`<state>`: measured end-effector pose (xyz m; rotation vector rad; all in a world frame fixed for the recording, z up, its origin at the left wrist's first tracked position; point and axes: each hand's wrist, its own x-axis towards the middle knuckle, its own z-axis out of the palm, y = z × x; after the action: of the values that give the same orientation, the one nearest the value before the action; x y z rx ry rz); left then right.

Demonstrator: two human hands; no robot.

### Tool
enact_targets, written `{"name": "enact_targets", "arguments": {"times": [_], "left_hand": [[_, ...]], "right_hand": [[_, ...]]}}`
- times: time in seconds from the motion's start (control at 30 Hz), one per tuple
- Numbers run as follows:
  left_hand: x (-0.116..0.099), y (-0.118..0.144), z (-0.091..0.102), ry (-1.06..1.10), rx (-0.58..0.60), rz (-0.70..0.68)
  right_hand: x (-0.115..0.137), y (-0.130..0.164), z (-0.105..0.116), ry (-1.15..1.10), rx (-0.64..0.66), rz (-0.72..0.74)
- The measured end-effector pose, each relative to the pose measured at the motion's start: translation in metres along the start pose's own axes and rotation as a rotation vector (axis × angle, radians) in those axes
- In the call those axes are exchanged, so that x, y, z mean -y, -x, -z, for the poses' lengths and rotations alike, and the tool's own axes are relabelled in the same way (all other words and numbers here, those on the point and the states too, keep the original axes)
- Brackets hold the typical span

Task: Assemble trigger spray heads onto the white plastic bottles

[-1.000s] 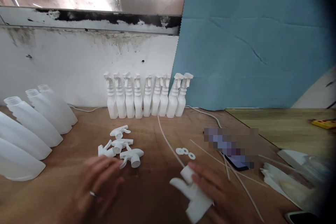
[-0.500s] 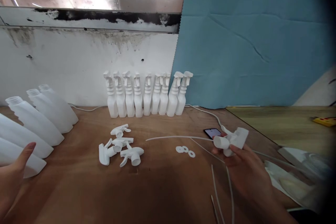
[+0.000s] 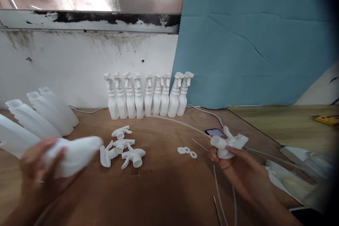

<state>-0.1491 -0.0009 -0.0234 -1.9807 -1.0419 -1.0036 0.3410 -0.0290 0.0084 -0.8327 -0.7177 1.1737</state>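
Note:
My left hand [image 3: 43, 164] is wrapped round a white plastic bottle [image 3: 79, 153], which lies tilted with its base toward the middle of the table and is smeared by motion. In my right hand [image 3: 238, 169] is a white spray trigger head [image 3: 225, 144], with a thin white dip tube [image 3: 182, 123] stretching from it to the left. Several loose trigger heads [image 3: 123, 144] lie on the wooden table [image 3: 148, 197] between my hands. Flat white washers [image 3: 187, 150] rest left of my right hand. More open-necked bottles [image 3: 39, 113] stand at the left.
A row of bottles with trigger heads [image 3: 148, 99] stands against the back wall. A phone [image 3: 215, 133] lies behind my right hand. Loose tubes [image 3: 218, 190] lie at the front right, near clear plastic bags [image 3: 293, 180]. A yellow tool [image 3: 327, 120] is at the far right.
My left hand has lifted a bottle from the left group and swung it rightward. My right hand has turned the trigger head slightly, and its tube now points farther up and back.

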Motion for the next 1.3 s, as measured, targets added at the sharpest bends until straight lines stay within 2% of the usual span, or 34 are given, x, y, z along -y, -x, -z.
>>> {"name": "enact_targets", "arguments": {"times": [0.03,0.07,0.17,0.23,0.33,0.6,0.77,0.93,1.03,1.17,1.3], "left_hand": [[-0.021,-0.011,-0.001,0.02,0.111,-0.155],[-0.04,-0.019,-0.003,0.034,0.174,-0.211],[-0.08,-0.031,-0.011,0.161,0.205,-0.246],[-0.09,-0.03,-0.015,0.211,0.218,-0.229],[-0.088,-0.027,-0.017,0.212,0.247,-0.208],[-0.08,-0.026,-0.016,0.195,0.261,-0.177],[-0.081,-0.028,-0.016,0.188,0.269,-0.147],[-0.081,-0.026,-0.016,0.185,0.291,-0.155],[-0.086,-0.025,-0.019,0.205,0.303,-0.148],[-0.105,-0.029,-0.028,0.231,0.336,-0.17],[-0.129,-0.036,-0.038,0.26,0.316,-0.223]], "right_hand": [[0.0,0.001,0.0,-0.019,0.006,-0.013],[0.001,0.002,0.0,-0.031,0.007,-0.021],[0.002,0.003,0.003,-0.045,-0.032,-0.035],[0.003,0.003,0.005,-0.055,-0.074,-0.039],[0.003,0.001,0.007,-0.071,-0.124,-0.043],[0.002,0.0,0.005,-0.006,-0.162,-0.05],[0.003,0.0,0.005,0.066,-0.141,-0.014],[0.001,0.0,0.007,0.095,-0.076,-0.008],[-0.009,0.003,0.003,0.147,0.021,-0.055],[-0.035,0.011,-0.005,0.254,0.126,-0.105],[-0.06,0.022,-0.015,0.326,0.224,-0.192]]}}
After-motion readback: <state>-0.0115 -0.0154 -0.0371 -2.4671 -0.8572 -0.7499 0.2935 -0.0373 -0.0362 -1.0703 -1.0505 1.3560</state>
